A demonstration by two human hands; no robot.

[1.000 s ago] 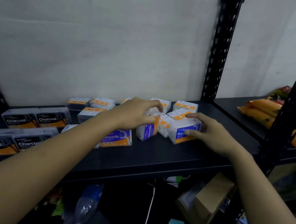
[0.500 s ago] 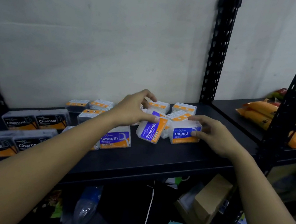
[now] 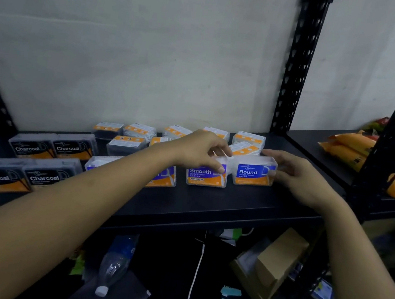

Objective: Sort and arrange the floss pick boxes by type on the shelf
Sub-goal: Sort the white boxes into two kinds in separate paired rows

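Note:
My left hand (image 3: 201, 151) grips the top of a blue-and-orange Smooth box (image 3: 206, 175), which stands upright on the black shelf (image 3: 209, 206). Right beside it stands a Round box (image 3: 254, 174), with my right hand (image 3: 298, 179) around its right end. Another Smooth box (image 3: 162, 177) sits to the left, partly hidden by my forearm. Several black Charcoal boxes (image 3: 31, 147) stand in two rows at the left. Several more boxes lie flat at the back, such as one at the back right (image 3: 249, 139).
A black upright post (image 3: 295, 69) stands at the back right of the shelf. Orange packets (image 3: 352, 149) lie on the neighbouring shelf to the right. Below are a plastic bottle (image 3: 114, 266), a cardboard box (image 3: 277, 262) and a white cable (image 3: 194, 279).
My left hand has turned the Smooth box from tilted to upright with its label to the front and set it down beside the Round box. My right hand has stayed on the Round box.

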